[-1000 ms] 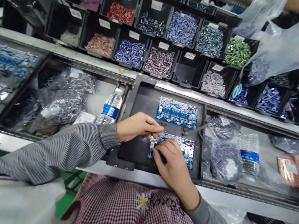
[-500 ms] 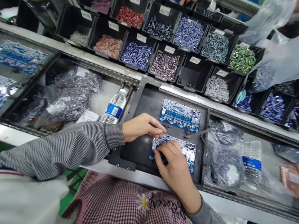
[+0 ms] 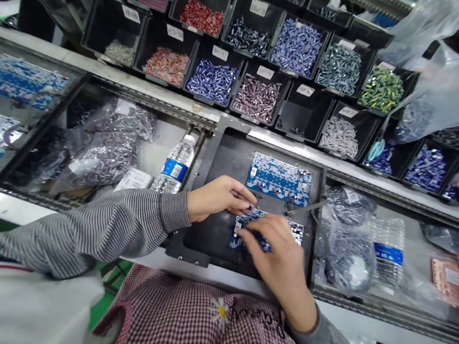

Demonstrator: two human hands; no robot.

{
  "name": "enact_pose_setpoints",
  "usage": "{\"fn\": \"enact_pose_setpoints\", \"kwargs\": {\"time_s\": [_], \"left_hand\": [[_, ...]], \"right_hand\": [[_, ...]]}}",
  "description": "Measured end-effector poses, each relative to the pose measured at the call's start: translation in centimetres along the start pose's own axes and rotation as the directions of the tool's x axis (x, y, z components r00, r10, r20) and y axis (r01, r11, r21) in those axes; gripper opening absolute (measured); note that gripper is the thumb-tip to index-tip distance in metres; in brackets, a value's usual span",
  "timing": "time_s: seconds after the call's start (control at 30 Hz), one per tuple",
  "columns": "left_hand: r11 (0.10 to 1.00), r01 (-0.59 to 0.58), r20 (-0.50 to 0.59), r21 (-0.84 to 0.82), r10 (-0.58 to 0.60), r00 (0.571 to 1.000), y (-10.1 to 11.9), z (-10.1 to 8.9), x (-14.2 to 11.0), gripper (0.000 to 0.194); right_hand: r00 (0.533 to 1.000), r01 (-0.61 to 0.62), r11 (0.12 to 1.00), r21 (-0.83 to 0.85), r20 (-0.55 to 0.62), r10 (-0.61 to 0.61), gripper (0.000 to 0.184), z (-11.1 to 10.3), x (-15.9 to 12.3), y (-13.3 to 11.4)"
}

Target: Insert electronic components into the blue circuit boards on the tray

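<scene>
My left hand [image 3: 223,198] hovers over the upper-left edge of the nearer blue circuit board [image 3: 255,217]. Its thumb and fingers are pressed together, and whatever small thing they may hold is hidden. Across the same board reaches my right hand [image 3: 280,251], partly covering it. The right thumb and index finger stand slightly apart near the board's left end, close to a small white part [image 3: 238,226], with nothing visible between them. Beyond lies a second blue circuit board [image 3: 281,179]. Both boards sit in a black tray [image 3: 210,228].
Black bins of sorted components [image 3: 211,80] line the back. A water bottle [image 3: 175,165] stands left of the tray. Bags of parts [image 3: 108,140] lie farther left, others [image 3: 349,253] at right. Another tray holds boards [image 3: 18,82]. Scissors [image 3: 377,149] hang by the bins.
My right hand has shifted slightly right, and its thumb and index finger have parted. My left hand has barely moved. The other person's hand at the top has mostly left the view.
</scene>
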State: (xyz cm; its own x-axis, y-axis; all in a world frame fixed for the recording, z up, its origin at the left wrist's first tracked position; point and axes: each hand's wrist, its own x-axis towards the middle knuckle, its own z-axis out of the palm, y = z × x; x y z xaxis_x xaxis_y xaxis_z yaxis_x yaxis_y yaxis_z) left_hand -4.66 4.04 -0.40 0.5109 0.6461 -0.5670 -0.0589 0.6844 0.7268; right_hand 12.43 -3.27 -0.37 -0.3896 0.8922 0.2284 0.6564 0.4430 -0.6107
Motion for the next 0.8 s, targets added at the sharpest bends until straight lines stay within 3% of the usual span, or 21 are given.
{"fn": "enact_pose_setpoints", "kwargs": {"time_s": [0.07, 0.2, 0.4, 0.57, 0.8], "left_hand": [[1.000, 0.008, 0.028, -0.023, -0.007, 1.000, 0.1, 0.0, 0.0, 0.017], [0.984, 0.010, 0.029, -0.180, -0.005, 1.000, 0.4, 0.0, 0.1, 0.018], [0.973, 0.098, 0.015, -0.211, -0.097, 0.995, 0.5, -0.2, 0.2, 0.019], [0.961, 0.089, 0.029, -0.260, -0.084, 0.996, 0.8, -0.4, 0.4, 0.015], [0.961, 0.013, -0.059, -0.277, -0.031, 0.998, 1.1, -0.3, 0.5, 0.010]], "right_hand": [[0.996, 0.021, 0.998, -0.054, -0.084, -0.025, 0.012, -0.9, 1.1, 0.1], [0.996, 0.056, 0.996, -0.066, -0.066, -0.060, 0.013, -1.9, 4.5, 1.4], [0.999, 0.044, 0.994, -0.104, -0.021, -0.047, 0.011, -0.2, 8.9, 5.5], [0.999, 0.053, 0.996, -0.066, 0.008, -0.052, 0.011, 0.5, 9.2, 6.4], [0.997, 0.077, 0.997, 0.003, -0.020, -0.077, 0.014, -0.6, 8.8, 6.1]]}}
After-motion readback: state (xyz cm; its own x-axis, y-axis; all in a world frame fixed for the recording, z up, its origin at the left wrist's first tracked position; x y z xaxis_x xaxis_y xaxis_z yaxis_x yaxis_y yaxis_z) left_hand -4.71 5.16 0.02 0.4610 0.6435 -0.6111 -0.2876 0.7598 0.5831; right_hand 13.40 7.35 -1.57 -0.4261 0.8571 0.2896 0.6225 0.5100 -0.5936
